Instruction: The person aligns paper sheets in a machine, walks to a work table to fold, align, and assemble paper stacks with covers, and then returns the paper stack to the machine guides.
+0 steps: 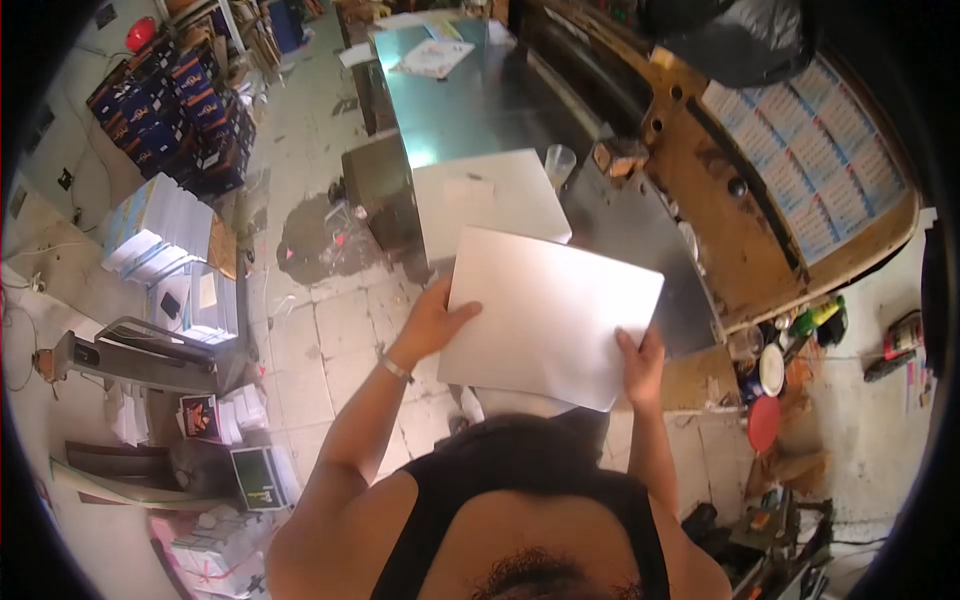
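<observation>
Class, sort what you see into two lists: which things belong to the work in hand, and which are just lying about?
In the work:
- left hand and right hand, gripping white paper
- probably the paper stack on the table

Lying about:
- clear cup
- red disc
- blue boxes

Single head-worn view, taken from above the person's chest and facing forward and steeply down. The lens is very wide: dark, curved borders close the sides of the frame, and objects toward them appear bowed and tilted. Nearest are the dark top (530,440) and bare shoulders, large at lower centre. The white sheet (550,315), at mid-frame, lies within arm's reach and is seen from above. Beyond it the worktop (490,110) recedes to upper centre. The tiled floor (345,335) spans centre left; stacked boxes (180,120) stand farther off at upper left.
</observation>
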Tool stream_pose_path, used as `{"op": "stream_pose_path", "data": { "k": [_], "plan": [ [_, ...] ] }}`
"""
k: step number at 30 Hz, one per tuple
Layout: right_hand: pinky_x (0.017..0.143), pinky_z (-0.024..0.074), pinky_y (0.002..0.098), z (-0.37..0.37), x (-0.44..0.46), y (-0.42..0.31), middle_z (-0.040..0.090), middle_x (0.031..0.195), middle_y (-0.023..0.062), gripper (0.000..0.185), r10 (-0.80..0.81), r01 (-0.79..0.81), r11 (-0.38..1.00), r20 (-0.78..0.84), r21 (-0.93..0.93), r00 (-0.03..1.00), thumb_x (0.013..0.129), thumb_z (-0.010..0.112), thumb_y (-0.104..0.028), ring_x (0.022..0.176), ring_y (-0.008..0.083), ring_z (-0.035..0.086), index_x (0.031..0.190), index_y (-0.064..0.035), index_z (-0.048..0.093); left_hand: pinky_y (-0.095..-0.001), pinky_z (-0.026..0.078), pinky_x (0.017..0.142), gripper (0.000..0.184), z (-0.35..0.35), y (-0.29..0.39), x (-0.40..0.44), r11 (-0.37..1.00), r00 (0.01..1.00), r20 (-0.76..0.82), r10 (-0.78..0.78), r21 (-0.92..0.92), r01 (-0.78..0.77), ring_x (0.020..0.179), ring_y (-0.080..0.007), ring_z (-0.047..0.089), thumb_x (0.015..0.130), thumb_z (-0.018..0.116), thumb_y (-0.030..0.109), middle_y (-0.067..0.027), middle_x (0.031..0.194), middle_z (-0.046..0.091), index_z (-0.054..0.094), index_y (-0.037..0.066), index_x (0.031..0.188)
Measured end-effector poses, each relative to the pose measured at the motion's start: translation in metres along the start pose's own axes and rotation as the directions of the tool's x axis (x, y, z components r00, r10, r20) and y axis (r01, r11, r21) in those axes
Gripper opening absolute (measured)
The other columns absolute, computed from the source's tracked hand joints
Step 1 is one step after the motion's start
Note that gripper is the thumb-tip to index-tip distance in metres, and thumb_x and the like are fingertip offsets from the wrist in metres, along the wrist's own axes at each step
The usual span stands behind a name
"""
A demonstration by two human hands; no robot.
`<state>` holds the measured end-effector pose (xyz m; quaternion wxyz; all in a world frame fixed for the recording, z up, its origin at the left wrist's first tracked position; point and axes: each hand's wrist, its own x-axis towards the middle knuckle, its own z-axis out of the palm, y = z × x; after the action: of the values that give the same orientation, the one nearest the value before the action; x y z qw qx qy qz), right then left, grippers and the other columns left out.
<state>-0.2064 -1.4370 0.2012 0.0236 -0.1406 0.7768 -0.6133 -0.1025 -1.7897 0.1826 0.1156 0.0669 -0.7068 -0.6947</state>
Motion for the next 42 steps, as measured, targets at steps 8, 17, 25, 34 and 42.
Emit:
{"op": "stream_pose_path", "data": {
  "k": [8, 17, 25, 34, 42],
  "plan": [
    [0.088, 0.055, 0.0354, -0.006, 0.006, 0.081, 0.072, 0.111, 0.0145, 0.043, 0.389, -0.387, 0.921, 0.082, -0.043, 0.918, 0.089, 0.071, -0.011, 0.099, 0.0233, 0.069, 0.127, 0.0032, 0.06, -0.0339, 0.056, 0.088, 0.045, 0.009, -0.036, 0.01, 0.872, 0.876, 0.036, -0.481, 0.116, 0.475, 0.102, -0.019, 0.069, 0.098, 0.069, 0.019, -0.0121, 0.118, 0.07, 0.058, -0.003, 0.136],
    [0.081, 0.0585, 0.0444, 0.017, 0.031, 0.06, 0.071, 0.116, 0.0186, 0.062, 0.017, 0.025, 0.698, 0.051, -0.715, 0.999, 0.091, 0.063, -0.012, 0.088, 0.032, 0.074, 0.151, -0.0067, 0.049, -0.0444, 0.058, 0.077, 0.05, 0.028, -0.037, 0.039, 0.695, 0.993, 0.065, -0.103, 0.719, 0.025, 0.09, -0.0348, 0.074, 0.101, 0.059, 0.021, -0.0238, 0.123, 0.071, 0.051, 0.006, 0.149],
    [0.072, 0.0621, 0.0436, 0.036, 0.021, 0.053, 0.069, 0.121, 0.0206, 0.081, -0.049, 0.337, 0.265, 0.336, -0.903, 0.94, 0.087, 0.056, -0.001, 0.073, 0.0354, 0.073, 0.163, -0.0044, 0.029, -0.0417, 0.062, 0.067, 0.07, 0.05, -0.042, 0.026, 0.11, 0.952, 0.304, -0.048, 0.948, -0.297, 0.071, -0.0352, 0.074, 0.096, 0.054, 0.011, -0.0235, 0.141, 0.062, 0.03, -0.002, 0.16],
    [0.089, 0.0577, 0.0373, -0.019, 0.059, 0.073, 0.073, 0.118, 0.0187, 0.051, 0.309, -0.292, 0.951, 0.286, -0.101, 0.907, 0.099, 0.063, -0.012, 0.097, 0.0251, 0.073, 0.145, 0.0065, 0.052, -0.0365, 0.059, 0.081, 0.042, 0.007, -0.065, 0.059, 0.784, 0.965, 0.228, -0.126, 0.619, -0.044, 0.091, -0.024, 0.075, 0.107, 0.054, 0.023, -0.0182, 0.12, 0.074, 0.058, -0.002, 0.14],
    [0.118, 0.037, 0.0392, -0.059, -0.017, -0.041, 0.058, 0.149, 0.0213, 0.051, -0.045, -0.018, 0.934, 0.168, 0.357, 0.985, 0.101, 0.068, -0.015, 0.136, 0.0248, 0.055, 0.144, 0.0089, 0.056, -0.0331, 0.051, 0.104, 0.041, -0.006, 0.058, -0.009, 0.99, 0.978, 0.173, 0.118, -0.094, -0.103, 0.129, -0.0195, 0.06, 0.109, 0.053, 0.014, -0.0114, 0.147, 0.06, 0.055, 0.0, 0.147]
  ]
}}
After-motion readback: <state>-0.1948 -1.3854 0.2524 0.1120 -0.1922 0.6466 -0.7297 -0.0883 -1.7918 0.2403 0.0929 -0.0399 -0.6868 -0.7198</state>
